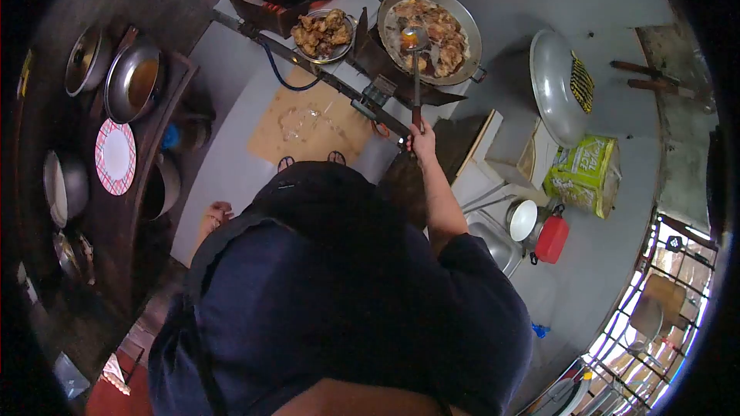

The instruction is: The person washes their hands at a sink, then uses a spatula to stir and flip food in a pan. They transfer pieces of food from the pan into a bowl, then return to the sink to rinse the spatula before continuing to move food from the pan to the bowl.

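Right hand grips a long metal ladle; beyond it, a round grey metal wok holds browned meat; left hand's closure unclear.

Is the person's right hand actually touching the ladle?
Touching: the head view shows the right hand gripping the ladle near its end.

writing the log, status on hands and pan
Right hand gripping ladle, its head over pan. Left hand away from pan. Food in pan. Nothing seen blocking ladle.
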The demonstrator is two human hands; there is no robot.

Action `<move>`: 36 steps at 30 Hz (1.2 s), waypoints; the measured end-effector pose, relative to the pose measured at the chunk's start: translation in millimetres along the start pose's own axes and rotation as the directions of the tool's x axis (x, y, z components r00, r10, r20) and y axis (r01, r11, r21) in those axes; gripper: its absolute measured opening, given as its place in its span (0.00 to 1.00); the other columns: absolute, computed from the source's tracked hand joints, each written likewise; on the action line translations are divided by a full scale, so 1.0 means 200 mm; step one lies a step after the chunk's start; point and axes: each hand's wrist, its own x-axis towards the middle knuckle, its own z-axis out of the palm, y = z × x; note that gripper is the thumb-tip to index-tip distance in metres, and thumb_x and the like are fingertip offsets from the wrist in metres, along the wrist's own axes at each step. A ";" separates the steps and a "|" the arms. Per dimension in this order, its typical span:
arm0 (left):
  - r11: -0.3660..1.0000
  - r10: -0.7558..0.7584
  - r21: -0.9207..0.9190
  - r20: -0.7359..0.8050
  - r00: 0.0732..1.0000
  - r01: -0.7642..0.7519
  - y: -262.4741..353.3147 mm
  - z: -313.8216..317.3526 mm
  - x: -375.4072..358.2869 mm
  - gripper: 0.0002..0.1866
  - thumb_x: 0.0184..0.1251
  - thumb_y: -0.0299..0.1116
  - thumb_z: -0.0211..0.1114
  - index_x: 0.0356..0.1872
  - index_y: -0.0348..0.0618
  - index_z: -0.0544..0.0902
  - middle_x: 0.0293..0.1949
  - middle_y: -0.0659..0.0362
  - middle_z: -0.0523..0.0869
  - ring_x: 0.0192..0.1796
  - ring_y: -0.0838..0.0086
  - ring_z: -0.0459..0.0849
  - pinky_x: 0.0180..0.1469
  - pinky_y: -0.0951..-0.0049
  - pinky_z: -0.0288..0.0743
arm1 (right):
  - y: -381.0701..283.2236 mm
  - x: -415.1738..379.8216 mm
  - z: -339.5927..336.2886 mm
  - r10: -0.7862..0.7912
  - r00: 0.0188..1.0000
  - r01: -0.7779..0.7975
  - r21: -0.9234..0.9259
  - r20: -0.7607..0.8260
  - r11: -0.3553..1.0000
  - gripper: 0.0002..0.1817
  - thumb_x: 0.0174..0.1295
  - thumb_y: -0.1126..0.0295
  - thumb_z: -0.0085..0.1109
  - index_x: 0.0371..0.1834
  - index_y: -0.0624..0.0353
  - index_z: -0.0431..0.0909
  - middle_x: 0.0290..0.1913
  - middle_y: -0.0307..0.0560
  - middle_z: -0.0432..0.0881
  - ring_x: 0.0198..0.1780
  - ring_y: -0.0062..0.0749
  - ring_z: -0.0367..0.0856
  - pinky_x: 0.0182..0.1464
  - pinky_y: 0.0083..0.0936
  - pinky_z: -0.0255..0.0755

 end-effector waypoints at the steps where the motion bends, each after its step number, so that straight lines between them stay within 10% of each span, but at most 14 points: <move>1: 0.976 -0.108 0.155 -0.266 0.958 0.153 0.11 0.15 0.05 0.06 0.57 0.30 0.52 0.35 0.44 0.73 0.31 0.61 0.77 0.31 0.72 0.79 0.25 0.79 0.66 | -0.01 0.00 -0.01 0.000 1.000 0.000 -0.002 0.006 1.000 0.25 0.56 0.71 0.47 0.58 0.57 0.55 0.15 0.39 0.67 0.12 0.20 0.64 0.12 0.18 0.60; 3: 0.809 -0.296 0.155 -0.727 0.620 0.567 0.38 0.53 0.18 0.05 0.58 0.29 0.51 0.34 0.44 0.73 0.30 0.62 0.77 0.30 0.72 0.79 0.23 0.79 0.65 | -0.02 0.01 -0.02 0.033 0.999 -0.035 0.079 0.028 0.996 0.24 0.57 0.71 0.47 0.57 0.57 0.56 0.16 0.40 0.67 0.12 0.20 0.64 0.13 0.18 0.60; 8: 0.833 -0.265 0.176 -0.705 0.658 0.525 0.42 0.57 0.16 0.05 0.57 0.31 0.52 0.31 0.43 0.74 0.29 0.61 0.77 0.28 0.72 0.79 0.20 0.79 0.64 | -0.04 0.02 -0.06 0.073 0.991 -0.096 0.226 0.110 0.969 0.23 0.57 0.70 0.47 0.56 0.57 0.57 0.17 0.39 0.68 0.15 0.21 0.65 0.16 0.18 0.62; 11: 0.721 -0.115 0.490 -0.613 0.782 0.490 0.39 0.61 0.07 0.05 0.56 0.30 0.52 0.32 0.43 0.74 0.29 0.60 0.77 0.27 0.71 0.79 0.21 0.77 0.65 | -0.11 0.00 -0.07 0.119 0.984 -0.154 0.301 0.131 0.941 0.22 0.57 0.69 0.47 0.56 0.57 0.58 0.17 0.40 0.68 0.16 0.20 0.64 0.17 0.17 0.62; 13: 0.706 -0.429 0.068 -0.751 0.502 0.705 0.25 0.47 0.04 0.08 0.56 0.30 0.52 0.35 0.42 0.74 0.31 0.59 0.78 0.29 0.70 0.79 0.22 0.76 0.67 | -0.12 0.01 -0.07 0.148 0.981 -0.180 0.319 0.124 0.930 0.21 0.57 0.69 0.47 0.55 0.57 0.59 0.17 0.40 0.68 0.16 0.20 0.64 0.18 0.17 0.62; 31: 0.716 -0.237 0.305 -0.740 0.629 0.628 0.33 0.64 0.01 0.09 0.56 0.32 0.48 0.37 0.46 0.73 0.33 0.61 0.77 0.33 0.70 0.79 0.26 0.75 0.66 | -0.41 -0.18 -0.06 0.072 0.959 -0.173 0.370 0.273 0.913 0.22 0.59 0.70 0.45 0.57 0.57 0.56 0.19 0.39 0.67 0.19 0.20 0.63 0.19 0.16 0.59; 36: 0.744 -0.371 0.091 -0.767 0.523 0.662 0.21 0.50 0.00 0.08 0.56 0.31 0.48 0.36 0.47 0.73 0.32 0.61 0.78 0.33 0.71 0.79 0.28 0.75 0.67 | -0.48 -0.20 0.00 0.021 0.924 -0.160 0.338 0.382 0.927 0.24 0.59 0.69 0.45 0.59 0.58 0.54 0.20 0.40 0.68 0.19 0.20 0.64 0.19 0.17 0.60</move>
